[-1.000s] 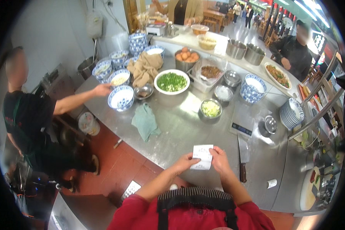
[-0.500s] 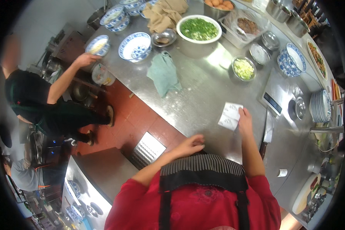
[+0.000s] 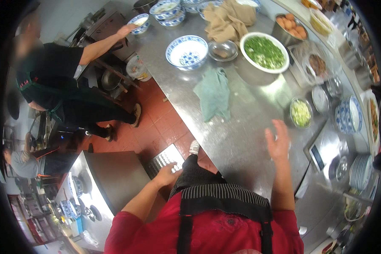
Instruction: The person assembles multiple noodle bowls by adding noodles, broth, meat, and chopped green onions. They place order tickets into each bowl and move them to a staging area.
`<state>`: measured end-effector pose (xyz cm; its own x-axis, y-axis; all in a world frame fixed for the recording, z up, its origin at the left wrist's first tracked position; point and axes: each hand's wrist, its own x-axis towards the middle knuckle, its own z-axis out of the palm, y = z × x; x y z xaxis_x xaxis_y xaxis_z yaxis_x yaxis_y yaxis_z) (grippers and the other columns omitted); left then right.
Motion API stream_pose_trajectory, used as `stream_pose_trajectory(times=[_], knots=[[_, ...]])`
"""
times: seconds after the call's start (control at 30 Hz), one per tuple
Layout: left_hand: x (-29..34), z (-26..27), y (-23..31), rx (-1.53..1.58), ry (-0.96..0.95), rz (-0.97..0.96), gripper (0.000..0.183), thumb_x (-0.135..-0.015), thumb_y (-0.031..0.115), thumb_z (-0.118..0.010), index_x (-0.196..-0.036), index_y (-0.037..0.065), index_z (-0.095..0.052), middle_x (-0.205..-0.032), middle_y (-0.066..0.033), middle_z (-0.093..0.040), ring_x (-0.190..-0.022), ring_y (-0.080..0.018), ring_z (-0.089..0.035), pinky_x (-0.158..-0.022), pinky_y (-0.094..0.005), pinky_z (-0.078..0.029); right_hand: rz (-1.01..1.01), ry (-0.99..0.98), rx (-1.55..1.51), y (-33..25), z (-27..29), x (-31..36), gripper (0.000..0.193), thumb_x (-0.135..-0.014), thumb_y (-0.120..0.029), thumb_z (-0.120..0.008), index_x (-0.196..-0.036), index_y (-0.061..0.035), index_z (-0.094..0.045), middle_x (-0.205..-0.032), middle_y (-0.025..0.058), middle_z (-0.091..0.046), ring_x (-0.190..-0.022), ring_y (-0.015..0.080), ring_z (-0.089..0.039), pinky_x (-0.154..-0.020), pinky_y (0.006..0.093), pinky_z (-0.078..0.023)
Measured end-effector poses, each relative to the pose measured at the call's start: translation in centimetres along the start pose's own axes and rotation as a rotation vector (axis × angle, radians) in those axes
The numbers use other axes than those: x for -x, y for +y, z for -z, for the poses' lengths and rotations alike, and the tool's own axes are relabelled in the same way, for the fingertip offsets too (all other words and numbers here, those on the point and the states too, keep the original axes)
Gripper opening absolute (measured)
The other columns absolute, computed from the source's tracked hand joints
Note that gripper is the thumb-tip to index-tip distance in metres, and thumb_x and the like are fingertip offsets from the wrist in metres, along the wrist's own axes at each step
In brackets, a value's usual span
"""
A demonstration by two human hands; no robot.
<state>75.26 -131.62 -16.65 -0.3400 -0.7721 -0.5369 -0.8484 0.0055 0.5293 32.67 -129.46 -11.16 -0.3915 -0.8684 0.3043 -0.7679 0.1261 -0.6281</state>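
My right hand [image 3: 279,142] is raised over the steel counter [image 3: 249,139] with fingers spread. Small white patches show between the thumb and fingers and beside the wrist; I cannot tell whether they are paper or glare. Low at my left side, my left hand [image 3: 167,173] hangs clear of the counter, fingers loosely curled but apart and nothing visible in them. Beyond the right hand lies a crumpled teal cloth [image 3: 214,95]. To its right, pale green chopped vegetables [image 3: 301,113] fill a small steel bowl. A kitchen scale [image 3: 316,157] and a knife blade [image 3: 302,186] lie nearby.
A co-worker [image 3: 55,67] at left touches a blue-and-white bowl [image 3: 140,28] on the counter's far corner. A patterned white plate [image 3: 158,160] lies on the red tiled floor, beside a steel cabinet [image 3: 114,173]. Eggs [image 3: 290,24] and chopped greens [image 3: 264,53] stand at the back.
The white paper slip in my right hand no longer shows clearly, and that hand's fingers have spread. My left hand has swung left and down. The view has turned; my striped trouser leg and shoe appear.
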Motion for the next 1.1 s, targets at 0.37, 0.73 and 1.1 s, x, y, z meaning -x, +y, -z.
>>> stream_pose_trajectory(times=[0.37,0.73,1.1], knots=[[-23.9,24.6,2.4,0.597,0.070,-0.296,0.053,-0.083,0.028,-0.057,-0.122,-0.002,-0.037,-0.112,-0.0152,-0.051,-0.097,-0.0216,-0.055,-0.080,-0.0306,-0.045,0.092,-0.161,0.240,-17.1,-25.2,-15.6,0.042,-0.070,-0.023,-0.066,-0.107,-0.0075,-0.051,-0.117,0.0136,-0.042,-0.099,0.0373,-0.045,-0.079,0.0415,-0.041],[-40.8,35.8,5.1,0.981,-0.211,-0.012,0.063,-0.081,0.033,-0.058,-0.122,-0.004,-0.028,-0.101,-0.0184,-0.054,-0.071,-0.0198,-0.061,-0.059,-0.0275,-0.050,-0.051,-0.182,0.349,-17.8,-21.9,-22.2,0.036,-0.077,-0.026,-0.059,-0.101,0.0008,-0.055,-0.103,0.0166,-0.056,-0.089,0.0316,-0.055,-0.073,0.0371,-0.045],[-39.2,35.7,8.3,0.876,-0.236,0.012,0.059,-0.084,0.040,-0.052,-0.123,-0.001,-0.033,-0.106,-0.0136,-0.054,-0.086,-0.0176,-0.056,-0.064,-0.0289,-0.050,-0.950,-0.234,-1.271,-22.6,-32.7,-32.3,0.046,-0.082,-0.012,-0.046,-0.124,-0.0002,-0.031,-0.107,0.0180,-0.053,-0.086,0.0271,-0.060,-0.066,0.0372,-0.053]])
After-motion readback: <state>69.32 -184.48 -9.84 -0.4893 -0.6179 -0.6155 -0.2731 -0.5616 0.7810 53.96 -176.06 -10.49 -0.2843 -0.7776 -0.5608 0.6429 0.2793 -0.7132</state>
